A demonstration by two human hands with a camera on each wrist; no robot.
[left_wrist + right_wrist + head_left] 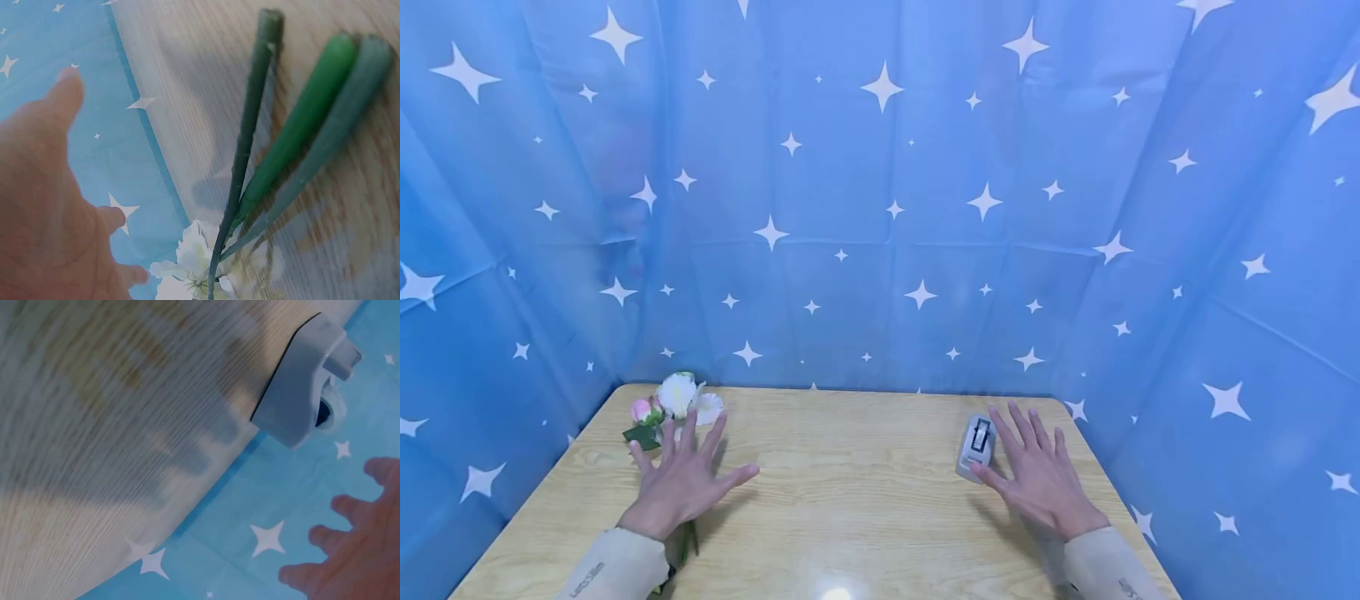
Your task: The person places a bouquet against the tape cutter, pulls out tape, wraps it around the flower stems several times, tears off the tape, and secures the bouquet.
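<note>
Fingers spread, my left hand (pixel 681 487) hovers over artificial flowers on the left of the table. White blooms (pixel 677 395) and a pink bud (pixel 641 410) show beyond its fingertips; part of the bunch is hidden beneath the hand. In the left wrist view several green stems (pixel 290 134) lie on the wood, apart from the palm. On the right, a grey tape dispenser (pixel 976 448) with a small roll stands on the table. My right hand (pixel 1041 483), also spread and holding nothing, is just right of it; the right wrist view shows a gap between the fingers and the dispenser (pixel 297 381).
The light wood table (pixel 850 467) has its far edge against a blue curtain (pixel 880 275) with white stars, which also closes in both sides. A bright light reflection (pixel 837 593) lies at the near middle of the table.
</note>
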